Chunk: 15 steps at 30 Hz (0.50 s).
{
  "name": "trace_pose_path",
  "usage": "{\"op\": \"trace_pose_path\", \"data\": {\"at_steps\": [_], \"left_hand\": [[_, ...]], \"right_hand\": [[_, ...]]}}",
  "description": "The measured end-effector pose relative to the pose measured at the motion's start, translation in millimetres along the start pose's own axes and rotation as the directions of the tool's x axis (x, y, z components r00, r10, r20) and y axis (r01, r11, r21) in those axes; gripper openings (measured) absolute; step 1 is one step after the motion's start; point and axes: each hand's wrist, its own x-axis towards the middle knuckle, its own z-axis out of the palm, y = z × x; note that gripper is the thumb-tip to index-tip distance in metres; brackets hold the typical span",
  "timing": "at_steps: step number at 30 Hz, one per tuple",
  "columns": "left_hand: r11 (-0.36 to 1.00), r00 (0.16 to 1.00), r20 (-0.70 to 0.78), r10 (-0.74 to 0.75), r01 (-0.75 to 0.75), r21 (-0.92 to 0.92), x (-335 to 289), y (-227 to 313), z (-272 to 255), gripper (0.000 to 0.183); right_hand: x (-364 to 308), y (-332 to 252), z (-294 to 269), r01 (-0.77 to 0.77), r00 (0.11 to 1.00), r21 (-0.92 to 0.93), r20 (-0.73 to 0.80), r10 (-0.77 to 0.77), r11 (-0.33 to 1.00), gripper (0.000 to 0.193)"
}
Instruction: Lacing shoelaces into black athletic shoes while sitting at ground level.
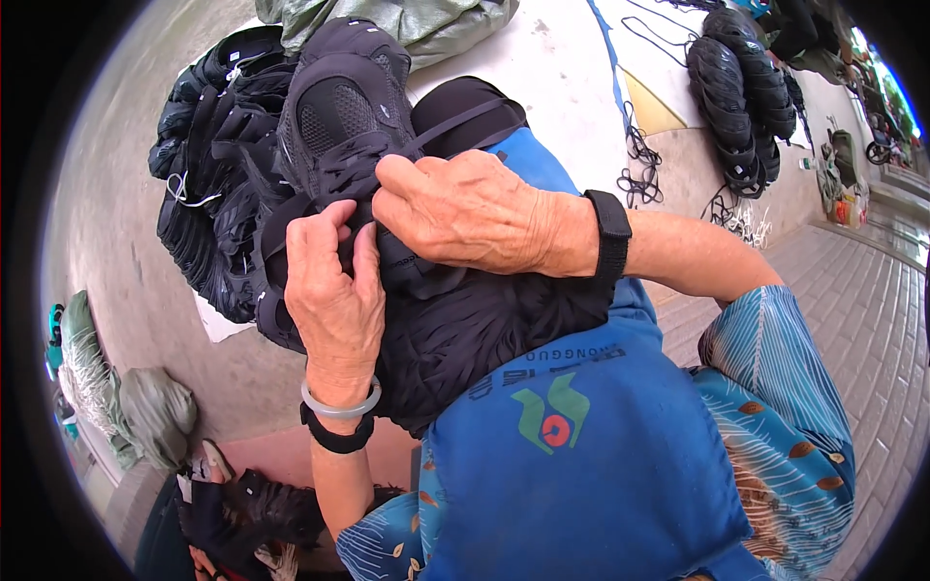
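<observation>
A black mesh shoe upper (341,107) lies across my lap with its toe pointing away from me. Over its throat, my right hand (465,213) is closed in a pinch on a flat black shoelace (465,124), whose loose length runs off to the right. My left hand (334,290) sits lower at the left, thumb and fingers curled closed on the upper by the lacing; exactly what lies between the fingertips is hidden. Beneath both hands, a thick bunch of black laces (484,315) spreads over my blue apron (591,465).
Stacked black shoe uppers (218,145) stand at the left, beside a grey-green cloth (436,29). More nested uppers (736,97) lie at the far right, near loose black cords (641,160). Another person's hand (203,562) shows at the lower left.
</observation>
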Motion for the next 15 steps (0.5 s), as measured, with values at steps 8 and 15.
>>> {"op": "trace_pose_path", "data": {"at_steps": [8, 15], "left_hand": [[0.889, 0.942, 0.048, 0.332, -0.329, 0.318, -4, 4, 0, 0.029], [0.935, 0.964, 0.041, 0.262, -0.264, 0.236, 0, 9, -4, 0.022]], "right_hand": [[-17, 11, -22, -0.158, 0.983, 0.391, 0.149, 0.107, 0.907, 0.019], [-14, 12, -25, -0.222, 0.969, 0.357, 0.184, 0.164, 0.908, 0.022]]}}
